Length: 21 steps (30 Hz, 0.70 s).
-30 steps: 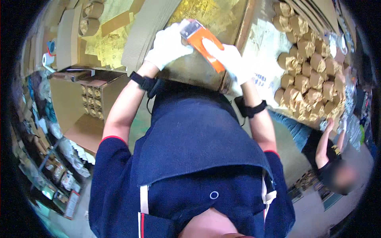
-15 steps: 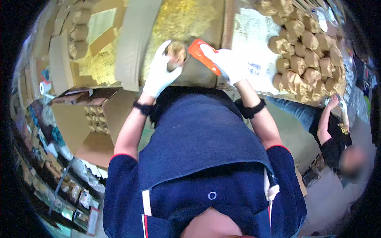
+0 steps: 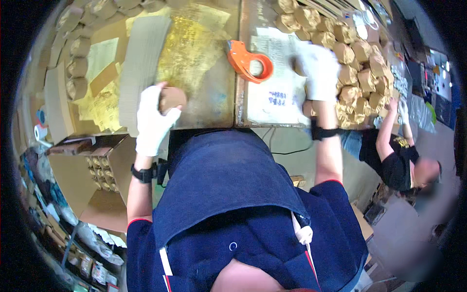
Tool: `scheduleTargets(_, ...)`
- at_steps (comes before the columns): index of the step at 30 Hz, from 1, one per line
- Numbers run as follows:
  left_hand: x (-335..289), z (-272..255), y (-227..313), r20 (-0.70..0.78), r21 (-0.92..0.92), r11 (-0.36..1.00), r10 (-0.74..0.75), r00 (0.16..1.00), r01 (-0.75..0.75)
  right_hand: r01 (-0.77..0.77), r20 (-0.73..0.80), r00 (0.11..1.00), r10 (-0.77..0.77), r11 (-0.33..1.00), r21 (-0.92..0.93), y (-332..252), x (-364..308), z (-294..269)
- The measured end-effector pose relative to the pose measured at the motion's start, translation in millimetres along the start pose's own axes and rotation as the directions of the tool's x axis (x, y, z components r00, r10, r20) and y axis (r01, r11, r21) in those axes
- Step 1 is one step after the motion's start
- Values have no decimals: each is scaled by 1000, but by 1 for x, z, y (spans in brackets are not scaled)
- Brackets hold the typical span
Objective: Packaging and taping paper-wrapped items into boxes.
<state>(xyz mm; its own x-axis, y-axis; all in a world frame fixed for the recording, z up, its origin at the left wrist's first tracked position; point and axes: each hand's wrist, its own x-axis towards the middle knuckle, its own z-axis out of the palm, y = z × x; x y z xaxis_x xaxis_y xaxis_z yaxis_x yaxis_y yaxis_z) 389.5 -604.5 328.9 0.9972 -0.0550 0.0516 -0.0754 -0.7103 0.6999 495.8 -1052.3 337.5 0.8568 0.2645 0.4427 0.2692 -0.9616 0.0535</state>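
Note:
My left hand (image 3: pixel 154 119), in a white glove, is closed around a round brown paper-wrapped bundle (image 3: pixel 173 99) above the near edge of the worktable. The bundle's flat, smooth end faces up. An orange tape dispenser (image 3: pixel 237 59) lies by the seam in the tabletop, between my hands, with nobody touching it. My right hand (image 3: pixel 318 73), gloved in white too, is over the near left side of a group of paper-wrapped bundles (image 3: pixel 361 51). Motion smears its fingers. A blurred brown bundle (image 3: pixel 298 65) shows beside them; whether I grip it cannot be made out.
A white printed sheet (image 3: pixel 265 109) lies under the dispenser's right side. Left of the yellow-stained surface (image 3: pixel 194 48) is a grey corrugated cardboard strip (image 3: pixel 143 63). An open carton (image 3: pixel 119 160) with bundles stands below left. Another person (image 3: pixel 394 160) works at the right.
My right hand has let go of the tape dispenser, now on the table, and moved right to the bundles. My left hand has moved left and down with its bundle, now turned flat end up.

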Motion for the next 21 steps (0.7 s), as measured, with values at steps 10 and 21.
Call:
scheduleTargets(10, 25, -139, -170, -366, 349, 713, -493, 789, 608, -607, 205, 638, 742, 649, -458, 397, -16, -81)
scheduleTargets(21, 13, -177, -280, -419, 554, 652, -319, 850, 518, -934, 705, 177, 687, 343, -100, 425, 9, -64)
